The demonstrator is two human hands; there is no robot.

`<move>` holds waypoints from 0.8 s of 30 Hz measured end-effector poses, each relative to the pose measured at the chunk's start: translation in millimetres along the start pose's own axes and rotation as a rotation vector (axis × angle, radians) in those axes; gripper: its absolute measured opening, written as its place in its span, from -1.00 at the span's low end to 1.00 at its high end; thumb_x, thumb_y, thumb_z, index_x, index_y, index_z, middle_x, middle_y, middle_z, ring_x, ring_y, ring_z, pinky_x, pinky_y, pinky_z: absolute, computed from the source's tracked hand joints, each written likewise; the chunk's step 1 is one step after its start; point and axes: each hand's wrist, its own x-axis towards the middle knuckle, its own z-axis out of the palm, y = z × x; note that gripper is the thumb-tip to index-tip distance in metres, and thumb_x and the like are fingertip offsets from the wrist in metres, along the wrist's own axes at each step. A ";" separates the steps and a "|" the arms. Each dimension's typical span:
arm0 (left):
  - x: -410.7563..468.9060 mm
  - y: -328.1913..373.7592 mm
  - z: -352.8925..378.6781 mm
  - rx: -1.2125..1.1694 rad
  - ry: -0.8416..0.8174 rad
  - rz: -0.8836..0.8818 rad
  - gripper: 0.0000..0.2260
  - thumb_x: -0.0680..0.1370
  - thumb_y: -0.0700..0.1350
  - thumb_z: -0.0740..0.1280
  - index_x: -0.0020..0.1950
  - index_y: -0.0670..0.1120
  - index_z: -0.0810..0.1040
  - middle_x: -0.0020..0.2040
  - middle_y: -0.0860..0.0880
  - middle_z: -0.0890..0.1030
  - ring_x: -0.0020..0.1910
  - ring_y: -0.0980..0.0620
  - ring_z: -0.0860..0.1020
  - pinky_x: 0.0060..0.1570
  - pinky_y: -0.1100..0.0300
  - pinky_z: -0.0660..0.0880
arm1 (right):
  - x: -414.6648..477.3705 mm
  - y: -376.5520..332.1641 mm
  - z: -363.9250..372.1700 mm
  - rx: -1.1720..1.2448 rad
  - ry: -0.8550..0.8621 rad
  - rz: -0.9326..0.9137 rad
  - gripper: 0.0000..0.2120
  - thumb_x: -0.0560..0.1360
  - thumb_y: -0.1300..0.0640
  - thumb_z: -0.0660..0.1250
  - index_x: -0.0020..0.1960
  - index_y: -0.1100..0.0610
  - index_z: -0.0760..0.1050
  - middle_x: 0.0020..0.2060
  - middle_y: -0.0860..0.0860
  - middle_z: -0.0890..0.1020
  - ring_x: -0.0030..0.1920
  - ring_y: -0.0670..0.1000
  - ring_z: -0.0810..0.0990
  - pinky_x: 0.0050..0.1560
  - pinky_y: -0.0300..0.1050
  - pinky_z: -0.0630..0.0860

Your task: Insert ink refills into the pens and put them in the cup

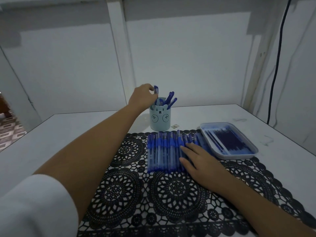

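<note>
A light blue cup [159, 119] with a bear face stands at the back of the table and holds several blue pens [171, 100]. My left hand [142, 98] is at the cup's left rim, fingers pinched on a blue pen [156, 91] that stands upright with its lower end inside the cup. A row of several blue pens [164, 151] lies side by side on the black lace mat [171, 190]. My right hand [201, 161] rests flat, fingers spread, on the right end of that row. A grey tray [239, 155] at the right holds several dark ink refills [230, 141].
The white table [51, 139] runs to a left edge with patterned floor beyond. White wall panels stand close behind the cup. A black cable [277, 65] hangs at the right. A small scrap [175, 126] lies right of the cup.
</note>
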 end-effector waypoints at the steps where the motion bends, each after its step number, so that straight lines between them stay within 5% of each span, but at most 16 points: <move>1: -3.7 -1.5 -0.1 0.001 -0.036 0.010 -0.70 0.54 -0.06 0.24 0.24 -0.09 0.48 0.18 -0.09 0.53 -0.08 0.01 0.52 -0.08 0.21 0.39 | -0.1 -0.3 -0.4 0.000 -0.002 -0.003 -0.51 0.60 -0.09 -0.02 0.48 0.04 0.08 0.47 -0.04 0.14 0.46 -0.09 0.06 0.38 -0.29 0.00; 4: -17.0 -3.4 -6.4 -0.058 -0.085 0.027 -0.64 0.56 -0.09 0.17 0.36 -0.06 0.38 0.25 -0.10 0.50 0.12 -0.01 0.48 0.07 0.19 0.35 | 0.3 -0.6 -0.9 0.000 -0.004 -0.003 -0.51 0.60 -0.08 -0.02 0.48 0.05 0.09 0.46 -0.04 0.15 0.45 -0.09 0.08 0.37 -0.30 0.01; 9: -52.7 -18.7 -13.4 -0.059 -0.018 0.051 -0.75 0.57 -0.08 0.16 0.22 -0.05 0.49 0.10 -0.05 0.58 -0.05 0.07 0.51 -0.07 0.23 0.35 | 0.7 -0.5 0.4 0.004 -0.003 0.008 -0.51 0.60 -0.09 -0.01 0.48 0.05 0.11 0.46 -0.04 0.16 0.44 -0.09 0.10 0.37 -0.27 0.05; 17: -113.7 -54.0 4.9 0.253 -0.385 -0.088 -0.83 0.53 0.03 0.24 -0.04 -0.05 0.50 -0.07 0.03 0.57 -0.14 0.08 0.51 -0.10 0.16 0.46 | 0.7 0.3 1.2 -0.002 0.020 0.000 -0.52 0.59 -0.07 0.02 0.47 0.07 0.15 0.44 -0.01 0.22 0.42 -0.06 0.16 0.36 -0.25 0.11; 24: -117.0 -45.0 3.8 0.353 -0.510 -0.109 -0.77 0.49 0.05 0.28 -0.16 -0.12 0.45 -0.21 -0.03 0.53 -0.29 0.03 0.44 -0.22 0.16 0.41 | 0.8 -0.4 0.6 -0.006 0.013 0.004 -0.52 0.59 -0.07 0.03 0.46 0.07 0.16 0.44 0.00 0.23 0.42 -0.05 0.17 0.36 -0.23 0.12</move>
